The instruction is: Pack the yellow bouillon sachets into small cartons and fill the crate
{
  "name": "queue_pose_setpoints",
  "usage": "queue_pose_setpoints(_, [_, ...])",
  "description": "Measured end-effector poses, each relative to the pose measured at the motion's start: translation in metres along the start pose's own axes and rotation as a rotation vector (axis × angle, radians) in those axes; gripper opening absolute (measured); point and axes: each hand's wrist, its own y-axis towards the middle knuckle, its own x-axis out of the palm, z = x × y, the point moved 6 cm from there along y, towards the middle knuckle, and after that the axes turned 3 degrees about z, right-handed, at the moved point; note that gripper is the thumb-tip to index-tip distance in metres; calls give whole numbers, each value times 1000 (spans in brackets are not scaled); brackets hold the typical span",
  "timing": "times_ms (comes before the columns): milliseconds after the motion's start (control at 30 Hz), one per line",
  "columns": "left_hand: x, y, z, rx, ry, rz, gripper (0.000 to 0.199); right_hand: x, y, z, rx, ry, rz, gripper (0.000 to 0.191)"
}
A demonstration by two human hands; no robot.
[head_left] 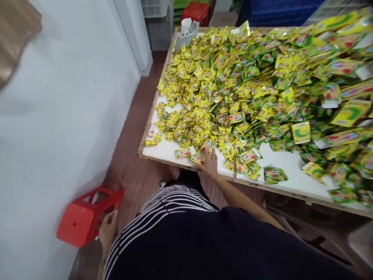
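Observation:
My right hand (210,161) reaches over the near edge of the table, fingers spread and lying on or just over a small yellow-green packet (207,145). Two more packets lie to its left, the closest being a yellow and red one (198,159). A wide heap of similar packets (201,112) spreads across the white tabletop (166,152). Down at my left side, my left hand (107,230) has curled fingers and overlaps the legs of a red plastic stool (78,224). Whether it touches the stool, or holds anything, I cannot make out.
A white wall (67,109) rises on the left, with brown floor (131,128) between it and the table. At the table's far left corner stands a grey holder (185,39). Beyond the table are another red stool (195,12) and blue material (279,13).

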Motion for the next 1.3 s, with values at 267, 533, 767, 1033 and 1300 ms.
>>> queue_pose_setpoints(267, [46, 18, 159, 609, -34, -95, 60, -9, 20, -24, 61, 101, -56, 111])
queue_pose_setpoints(533, [136, -26, 382, 1194, 297, -213, 67, -6, 8, -40, -33, -57, -142, 96])
queue_pose_setpoints(767, [200, -22, 430, 1182, 467, -304, 73, -10, -10, -39, -107, -135, -242, 66])
queue_pose_setpoints(1033, [191, 7, 445, 1140, 438, -375, 41, -15, 12, -26, -24, -127, -292, 70])
queue_pose_setpoints(1300, [110, 77, 409, 880, 215, -231, 44, -5, 2, -7, 139, 168, -212, 49])
